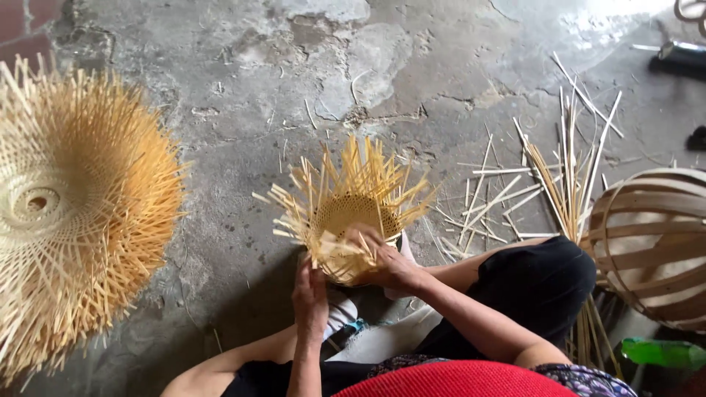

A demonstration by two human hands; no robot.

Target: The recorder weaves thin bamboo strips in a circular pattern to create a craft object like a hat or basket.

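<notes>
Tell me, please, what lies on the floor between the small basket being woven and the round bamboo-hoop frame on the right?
In the head view, loose bamboo strips lie scattered on the concrete floor between the small basket and the hoop frame.

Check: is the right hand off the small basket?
No, the right hand rests on the rim of the small basket, its fingers curled over the woven edge, while the left hand grips the near side.

A basket-weaving workshop floor: cracked concrete floor (243, 88) strewn with bamboo strips (559, 176), beside stacked unfinished baskets (73, 213).
</notes>
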